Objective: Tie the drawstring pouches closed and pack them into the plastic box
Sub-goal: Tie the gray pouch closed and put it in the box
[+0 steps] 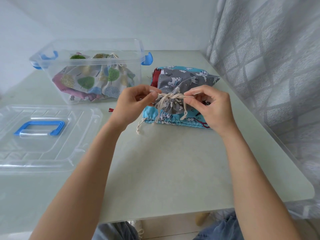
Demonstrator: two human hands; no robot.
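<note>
A grey pouch (180, 78) with white animal prints is held up above the table, its neck gathered and wrapped by a cream drawstring (170, 97). My left hand (135, 103) pinches the cord on the left side of the knot. My right hand (209, 104) pinches the cord end on the right. Below it lies a turquoise pouch (174, 119) flat on the table, with a red pouch (155, 76) peeking out behind. The clear plastic box (90, 70) at the back left holds several pouches, one with green tree prints (103, 78).
The box's clear lid (43, 135) with a blue handle lies on the table at the left. A grey patterned curtain (270, 66) hangs along the right edge of the pale green table (173, 161). A wall stands behind the box.
</note>
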